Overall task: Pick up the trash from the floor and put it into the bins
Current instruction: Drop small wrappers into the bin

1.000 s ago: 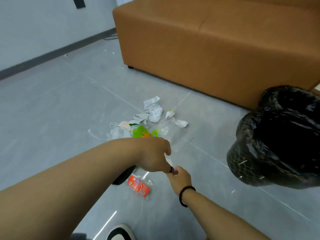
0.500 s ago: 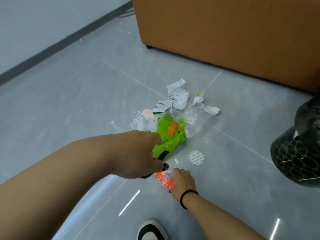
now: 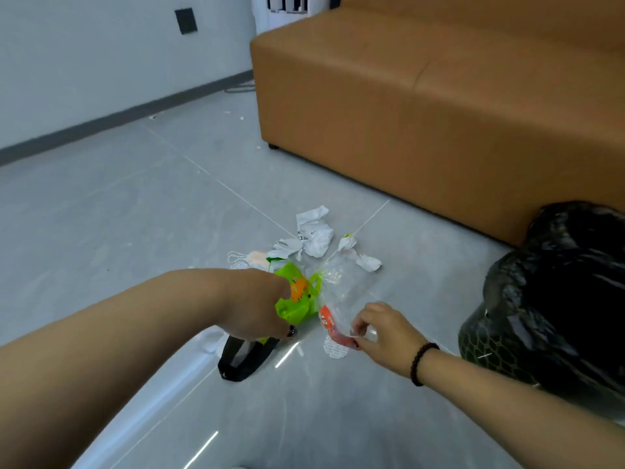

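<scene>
Two hands [image 3: 382,333], one green wrapper [image 3: 297,299], one bin [image 3: 554,299]

- A tan sofa [image 3: 456,106] fills the 1 to 3 o'clock area, standing on the floor.
- The grey tiled floor [image 3: 135,214] has thin pale seams.
- A pale wall [image 3: 84,55] at 10 o'clock carries a dark baseboard [image 3: 118,118] and a small black plate [image 3: 186,21].
- A white appliance [image 3: 287,8] stands at 12 o'clock, behind the sofa.

Bin [image 3: 554,299] cut off right; wrapper [image 3: 329,324] text unreadable.
</scene>
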Action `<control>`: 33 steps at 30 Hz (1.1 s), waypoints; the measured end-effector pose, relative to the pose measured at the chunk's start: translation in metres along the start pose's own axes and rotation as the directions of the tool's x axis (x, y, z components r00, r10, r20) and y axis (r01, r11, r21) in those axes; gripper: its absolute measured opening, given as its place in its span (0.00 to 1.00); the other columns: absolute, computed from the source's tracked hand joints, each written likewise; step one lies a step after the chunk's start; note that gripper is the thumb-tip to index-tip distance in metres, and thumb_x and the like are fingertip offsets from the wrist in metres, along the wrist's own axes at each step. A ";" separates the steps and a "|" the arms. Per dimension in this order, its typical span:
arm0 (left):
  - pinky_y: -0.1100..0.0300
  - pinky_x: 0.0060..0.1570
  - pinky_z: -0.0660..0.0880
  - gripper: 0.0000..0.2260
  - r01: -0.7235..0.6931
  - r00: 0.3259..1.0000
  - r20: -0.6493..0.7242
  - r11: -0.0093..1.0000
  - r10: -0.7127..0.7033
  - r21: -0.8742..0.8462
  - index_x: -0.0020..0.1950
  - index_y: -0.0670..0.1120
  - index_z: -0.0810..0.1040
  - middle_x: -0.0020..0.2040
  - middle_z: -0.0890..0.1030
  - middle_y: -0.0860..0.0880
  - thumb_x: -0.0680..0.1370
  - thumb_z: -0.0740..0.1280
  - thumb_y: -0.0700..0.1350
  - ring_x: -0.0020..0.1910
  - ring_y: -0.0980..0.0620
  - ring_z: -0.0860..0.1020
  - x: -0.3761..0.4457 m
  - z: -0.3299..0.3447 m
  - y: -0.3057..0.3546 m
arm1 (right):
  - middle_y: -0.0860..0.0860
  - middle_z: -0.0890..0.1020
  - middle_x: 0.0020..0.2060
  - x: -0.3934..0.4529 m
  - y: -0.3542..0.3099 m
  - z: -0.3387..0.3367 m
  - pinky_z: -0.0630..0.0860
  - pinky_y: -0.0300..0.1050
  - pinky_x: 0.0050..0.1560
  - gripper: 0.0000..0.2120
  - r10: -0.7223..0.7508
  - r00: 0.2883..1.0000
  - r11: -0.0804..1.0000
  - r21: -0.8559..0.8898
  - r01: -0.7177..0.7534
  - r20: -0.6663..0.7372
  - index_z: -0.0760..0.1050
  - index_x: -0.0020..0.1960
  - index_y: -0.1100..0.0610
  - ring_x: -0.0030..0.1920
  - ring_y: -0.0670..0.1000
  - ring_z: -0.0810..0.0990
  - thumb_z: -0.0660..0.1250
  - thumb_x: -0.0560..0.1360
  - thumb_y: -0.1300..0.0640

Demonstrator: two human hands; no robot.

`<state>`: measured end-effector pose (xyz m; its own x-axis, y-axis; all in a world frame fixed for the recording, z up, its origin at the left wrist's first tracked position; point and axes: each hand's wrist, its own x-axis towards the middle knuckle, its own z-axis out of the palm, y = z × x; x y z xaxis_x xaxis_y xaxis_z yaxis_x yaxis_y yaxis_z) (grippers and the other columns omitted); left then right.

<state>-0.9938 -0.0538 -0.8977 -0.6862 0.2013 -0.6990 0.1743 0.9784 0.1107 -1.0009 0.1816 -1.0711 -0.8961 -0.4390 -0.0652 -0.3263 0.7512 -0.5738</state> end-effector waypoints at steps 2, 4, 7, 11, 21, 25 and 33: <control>0.58 0.60 0.70 0.28 0.016 0.999 -0.045 1.000 -0.017 -0.021 0.74 0.53 0.61 0.63 0.76 0.51 0.77 0.62 0.62 0.62 0.49 0.73 -0.005 -0.004 0.002 | 0.40 0.72 0.38 -0.007 -0.004 -0.052 0.64 0.27 0.48 0.05 -0.138 0.984 0.987 -0.103 0.127 -0.111 0.76 0.40 0.54 0.44 0.38 0.68 0.71 0.68 0.61; 0.58 0.60 0.71 0.30 0.000 0.995 -0.103 0.996 -0.008 -0.084 0.73 0.54 0.63 0.58 0.77 0.54 0.74 0.63 0.65 0.57 0.51 0.75 -0.014 -0.011 0.010 | 0.42 0.74 0.38 -0.022 -0.017 -0.102 0.65 0.27 0.48 0.06 -0.273 0.948 0.947 -0.221 0.235 -0.163 0.76 0.40 0.54 0.43 0.40 0.68 0.71 0.67 0.62; 0.61 0.58 0.71 0.34 -0.067 0.993 -0.116 0.959 0.036 -0.277 0.70 0.57 0.66 0.53 0.80 0.58 0.68 0.67 0.69 0.54 0.58 0.78 -0.030 -0.021 0.027 | 0.48 0.77 0.39 -0.050 -0.043 -0.159 0.72 0.42 0.45 0.05 -0.481 0.868 0.798 -0.472 0.376 -0.122 0.76 0.41 0.54 0.43 0.50 0.74 0.69 0.70 0.64; 0.59 0.55 0.76 0.32 -0.196 0.980 -0.140 0.826 0.144 -0.529 0.61 0.55 0.73 0.48 0.84 0.57 0.64 0.68 0.72 0.49 0.59 0.82 -0.050 -0.033 0.061 | 0.52 0.78 0.41 -0.099 -0.066 -0.197 0.74 0.50 0.50 0.08 -0.657 0.752 0.575 -0.687 0.444 -0.063 0.77 0.40 0.57 0.46 0.56 0.79 0.64 0.75 0.67; 0.54 0.58 0.72 0.25 -0.294 0.904 -0.123 0.388 0.409 -0.874 0.64 0.47 0.74 0.49 0.85 0.44 0.70 0.62 0.57 0.51 0.45 0.84 -0.072 -0.023 0.121 | 0.58 0.81 0.51 -0.148 -0.091 -0.218 0.68 0.52 0.69 0.06 -0.716 0.677 0.575 -0.696 0.430 -0.173 0.78 0.41 0.62 0.65 0.55 0.74 0.65 0.75 0.68; 0.58 0.45 0.77 0.29 -0.302 0.918 -0.174 0.345 0.357 -0.889 0.59 0.50 0.76 0.45 0.85 0.44 0.59 0.67 0.54 0.41 0.49 0.84 -0.064 -0.023 0.129 | 0.56 0.76 0.62 -0.158 -0.087 -0.221 0.78 0.44 0.55 0.05 -0.603 0.777 0.685 -0.616 0.388 -0.181 0.76 0.49 0.59 0.67 0.50 0.71 0.66 0.74 0.65; 0.66 0.32 0.73 0.14 -0.447 0.875 -0.337 0.314 0.347 -0.838 0.52 0.46 0.82 0.36 0.82 0.49 0.66 0.70 0.42 0.33 0.53 0.78 -0.072 -0.016 0.172 | 0.56 0.72 0.64 -0.181 -0.079 -0.223 0.79 0.51 0.55 0.04 -0.529 0.822 0.771 -0.525 0.361 -0.212 0.73 0.48 0.58 0.69 0.56 0.70 0.62 0.76 0.65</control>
<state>-0.9257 0.1011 -0.8174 -0.7780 0.5314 -0.3353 -0.2301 0.2557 0.9390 -0.8800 0.3116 -0.8325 -0.6274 -0.6539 0.4228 -0.7331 0.6791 -0.0376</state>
